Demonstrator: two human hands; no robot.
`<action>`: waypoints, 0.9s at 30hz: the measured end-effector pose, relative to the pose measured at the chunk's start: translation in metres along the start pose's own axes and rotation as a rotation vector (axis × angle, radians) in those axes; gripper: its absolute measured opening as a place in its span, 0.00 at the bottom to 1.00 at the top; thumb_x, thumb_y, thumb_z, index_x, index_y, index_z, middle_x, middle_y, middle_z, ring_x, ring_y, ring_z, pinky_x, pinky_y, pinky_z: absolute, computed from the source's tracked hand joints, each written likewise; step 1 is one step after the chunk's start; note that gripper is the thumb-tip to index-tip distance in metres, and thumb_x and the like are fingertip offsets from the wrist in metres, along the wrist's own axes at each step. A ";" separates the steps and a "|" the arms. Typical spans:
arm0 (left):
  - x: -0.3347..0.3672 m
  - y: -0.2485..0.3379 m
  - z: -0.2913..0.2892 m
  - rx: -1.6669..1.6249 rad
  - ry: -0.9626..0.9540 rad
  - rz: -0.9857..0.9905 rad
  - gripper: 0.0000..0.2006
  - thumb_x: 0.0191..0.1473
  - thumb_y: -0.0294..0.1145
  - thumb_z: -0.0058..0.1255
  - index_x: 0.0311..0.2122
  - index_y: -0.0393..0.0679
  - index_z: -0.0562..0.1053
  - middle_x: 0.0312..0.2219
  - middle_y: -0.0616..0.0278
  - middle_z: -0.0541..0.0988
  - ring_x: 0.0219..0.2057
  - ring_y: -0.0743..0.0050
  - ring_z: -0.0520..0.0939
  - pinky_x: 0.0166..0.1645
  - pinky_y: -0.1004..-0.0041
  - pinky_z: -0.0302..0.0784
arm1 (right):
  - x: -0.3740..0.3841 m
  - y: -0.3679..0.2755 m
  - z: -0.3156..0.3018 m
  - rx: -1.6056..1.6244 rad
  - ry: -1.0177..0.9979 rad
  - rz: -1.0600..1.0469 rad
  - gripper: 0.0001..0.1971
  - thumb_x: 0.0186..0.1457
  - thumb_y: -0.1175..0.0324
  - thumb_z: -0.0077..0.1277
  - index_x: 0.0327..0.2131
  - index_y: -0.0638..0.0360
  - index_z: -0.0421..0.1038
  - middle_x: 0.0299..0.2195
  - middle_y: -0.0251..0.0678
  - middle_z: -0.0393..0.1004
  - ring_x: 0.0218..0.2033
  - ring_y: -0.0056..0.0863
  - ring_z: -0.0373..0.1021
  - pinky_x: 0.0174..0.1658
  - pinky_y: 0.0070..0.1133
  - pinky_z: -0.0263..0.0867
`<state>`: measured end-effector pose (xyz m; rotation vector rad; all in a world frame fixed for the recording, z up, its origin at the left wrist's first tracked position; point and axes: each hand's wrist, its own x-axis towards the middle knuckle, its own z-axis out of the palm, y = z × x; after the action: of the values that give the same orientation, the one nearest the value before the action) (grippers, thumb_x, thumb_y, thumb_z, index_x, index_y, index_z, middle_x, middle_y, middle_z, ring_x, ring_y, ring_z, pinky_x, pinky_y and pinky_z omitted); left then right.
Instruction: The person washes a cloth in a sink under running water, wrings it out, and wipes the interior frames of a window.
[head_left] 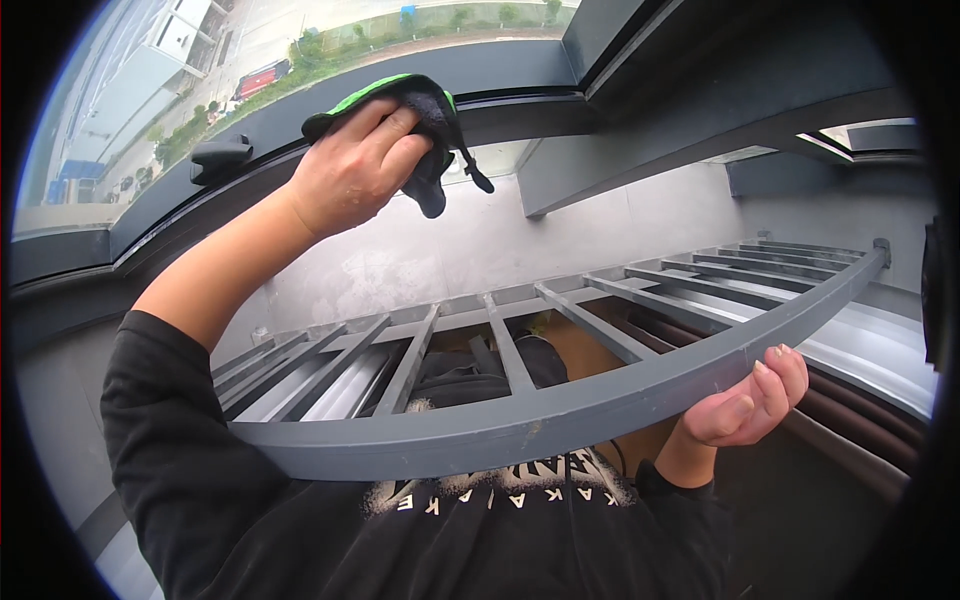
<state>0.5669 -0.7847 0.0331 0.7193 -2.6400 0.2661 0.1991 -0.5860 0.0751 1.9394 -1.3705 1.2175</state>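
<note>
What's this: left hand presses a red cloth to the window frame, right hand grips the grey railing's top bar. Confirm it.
Not quite. The cloth is black and green, not red, as the head view shows. The rest holds: the left hand presses it to the window frame, and the right hand grips the grey railing's top bar.

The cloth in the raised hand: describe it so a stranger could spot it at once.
Start at the long grey railing that crosses the picture, then look up to the dark window frame. There the left hand presses a crumpled cloth, black with a bright green edge, the only soft and colourful thing among the grey bars.
</note>
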 end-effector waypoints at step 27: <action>-0.043 -0.033 -0.011 0.153 -0.145 -0.052 0.18 0.38 0.15 0.53 0.40 0.39 0.70 0.48 0.51 0.70 0.50 0.48 0.69 0.53 0.60 0.69 | -0.037 0.030 -0.066 0.416 0.405 0.243 0.18 0.60 0.57 0.36 0.35 0.65 0.66 0.40 0.48 0.69 0.42 0.35 0.65 0.49 0.30 0.60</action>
<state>0.6213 -0.7901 0.0283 0.8859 -2.7547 0.4202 0.1420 -0.5286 0.0726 1.6665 -1.2292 2.0179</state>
